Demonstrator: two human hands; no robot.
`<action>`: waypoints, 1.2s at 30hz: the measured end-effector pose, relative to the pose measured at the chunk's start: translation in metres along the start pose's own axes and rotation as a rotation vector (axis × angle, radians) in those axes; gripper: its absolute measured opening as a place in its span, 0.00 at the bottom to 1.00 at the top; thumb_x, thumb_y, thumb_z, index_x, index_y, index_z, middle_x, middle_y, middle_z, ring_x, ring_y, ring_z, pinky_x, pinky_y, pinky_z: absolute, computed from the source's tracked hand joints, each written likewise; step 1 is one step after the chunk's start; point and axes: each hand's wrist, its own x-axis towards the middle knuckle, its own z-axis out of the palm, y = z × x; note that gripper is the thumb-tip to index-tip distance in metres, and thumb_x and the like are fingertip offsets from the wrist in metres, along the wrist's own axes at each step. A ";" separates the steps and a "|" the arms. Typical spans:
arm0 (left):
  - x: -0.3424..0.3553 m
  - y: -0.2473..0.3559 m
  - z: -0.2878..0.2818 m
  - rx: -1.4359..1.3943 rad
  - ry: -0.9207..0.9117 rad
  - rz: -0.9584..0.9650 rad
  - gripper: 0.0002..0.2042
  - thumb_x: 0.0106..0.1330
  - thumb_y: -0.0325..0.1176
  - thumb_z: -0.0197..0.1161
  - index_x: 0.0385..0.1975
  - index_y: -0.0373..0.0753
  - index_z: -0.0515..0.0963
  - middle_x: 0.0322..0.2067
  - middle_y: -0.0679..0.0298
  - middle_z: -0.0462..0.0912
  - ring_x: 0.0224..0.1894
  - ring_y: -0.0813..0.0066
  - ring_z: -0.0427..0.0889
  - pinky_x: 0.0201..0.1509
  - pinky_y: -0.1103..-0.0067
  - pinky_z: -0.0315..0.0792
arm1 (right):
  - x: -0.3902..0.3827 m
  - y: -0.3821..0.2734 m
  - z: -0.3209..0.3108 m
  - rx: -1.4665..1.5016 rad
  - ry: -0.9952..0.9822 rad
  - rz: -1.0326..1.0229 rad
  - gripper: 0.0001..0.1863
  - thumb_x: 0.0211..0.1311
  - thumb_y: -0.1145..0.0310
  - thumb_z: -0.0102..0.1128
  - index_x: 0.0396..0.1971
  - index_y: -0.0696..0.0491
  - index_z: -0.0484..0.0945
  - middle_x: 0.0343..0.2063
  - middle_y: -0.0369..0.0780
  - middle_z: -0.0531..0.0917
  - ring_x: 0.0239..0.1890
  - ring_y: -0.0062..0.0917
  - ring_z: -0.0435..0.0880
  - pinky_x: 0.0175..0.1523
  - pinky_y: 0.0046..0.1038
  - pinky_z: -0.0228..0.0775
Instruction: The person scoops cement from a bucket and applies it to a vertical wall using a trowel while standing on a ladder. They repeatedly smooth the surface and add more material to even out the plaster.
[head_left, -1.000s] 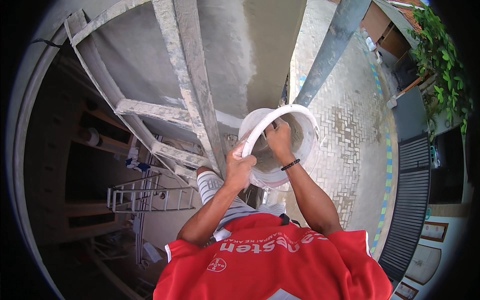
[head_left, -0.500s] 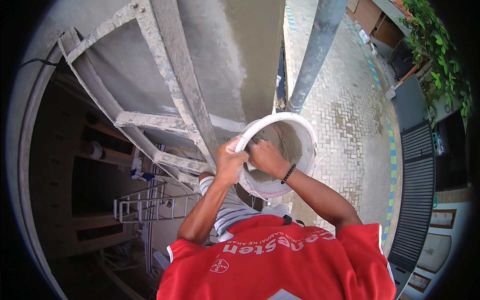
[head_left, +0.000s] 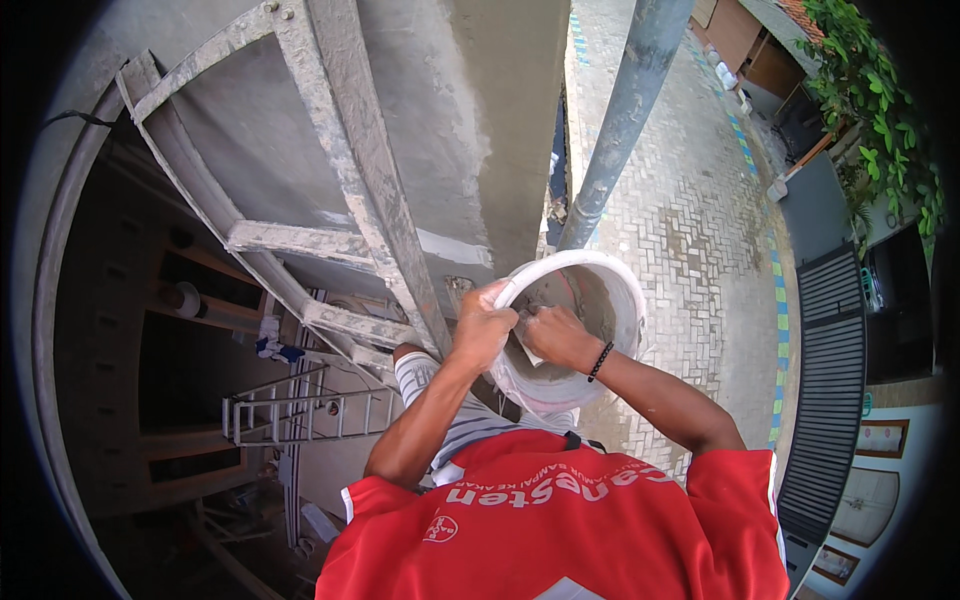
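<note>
A white bucket (head_left: pixel 628 300), smeared with grey, is held tilted in front of me, with wet grey mortar (head_left: pixel 590 305) on its inner side. My left hand (head_left: pixel 484 325) is closed around the left part of its rim, thumb on top. Inside the opening is my right hand (head_left: pixel 555 335), fingers curled in a fist, a black beaded bracelet at the wrist. Below this fist shows the edge of a pale flat tool (head_left: pixel 531 350); its handle is hidden by the fingers, and its exact kind cannot be made out.
A mortar-crusted metal scaffold frame (head_left: pixel 370 160) stands left of the bucket, before a partly wet plastered wall (head_left: pixel 515 120). A grey pipe (head_left: pixel 625 120) rises behind the bucket. Far below lie a paved lane (head_left: pixel 690 240) and, at left, a metal ladder (head_left: pixel 310 415).
The bucket has shifted a little right and toward me, and both hands moved with it. My right fist remains within the opening, its pale tool showing slightly more.
</note>
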 end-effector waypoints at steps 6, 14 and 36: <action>0.012 0.006 0.011 0.067 -0.126 0.139 0.25 0.51 0.17 0.54 0.53 0.26 0.77 0.44 0.60 0.83 0.48 0.75 0.78 0.55 0.81 0.69 | -0.026 0.030 0.013 0.186 0.080 0.141 0.16 0.60 0.70 0.55 0.45 0.62 0.80 0.35 0.55 0.85 0.35 0.43 0.86 0.41 0.36 0.80; 0.014 -0.012 -0.008 -0.101 0.062 -0.065 0.29 0.48 0.12 0.52 0.56 0.29 0.77 0.43 0.69 0.81 0.40 0.85 0.75 0.43 0.88 0.67 | -0.055 0.058 0.000 1.914 0.223 0.646 0.18 0.70 0.68 0.47 0.53 0.61 0.77 0.46 0.43 0.84 0.46 0.31 0.85 0.52 0.34 0.80; -0.010 -0.058 0.005 -0.008 0.336 0.004 0.22 0.46 0.17 0.59 0.45 0.32 0.82 0.29 0.69 0.80 0.29 0.81 0.75 0.34 0.82 0.69 | -0.083 0.058 -0.044 2.455 0.384 -0.028 0.21 0.67 0.58 0.53 0.55 0.53 0.74 0.45 0.44 0.83 0.42 0.36 0.84 0.47 0.42 0.79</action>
